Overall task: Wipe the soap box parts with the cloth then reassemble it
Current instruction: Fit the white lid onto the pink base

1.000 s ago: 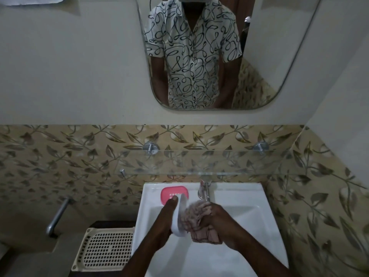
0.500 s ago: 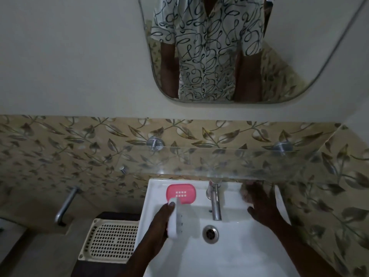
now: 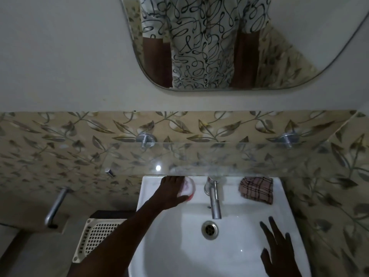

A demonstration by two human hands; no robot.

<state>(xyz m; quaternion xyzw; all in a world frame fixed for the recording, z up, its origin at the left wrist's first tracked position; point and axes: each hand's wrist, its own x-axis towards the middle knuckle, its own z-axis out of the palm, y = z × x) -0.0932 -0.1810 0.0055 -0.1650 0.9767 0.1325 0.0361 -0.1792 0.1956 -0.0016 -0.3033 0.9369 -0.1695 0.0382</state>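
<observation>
Head: left hand [image 3: 169,194] grips soap box [image 3: 189,188]; cloth [image 3: 256,189] apart.

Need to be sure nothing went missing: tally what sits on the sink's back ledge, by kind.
soap box parts: 2, the white part on the pink part, held by the left hand
cloth: 1
tap: 1
total: 4

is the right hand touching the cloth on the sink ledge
Apart. The head view shows the right hand spread over the basin, with bare white sink between it and the cloth on the back ledge.
</observation>
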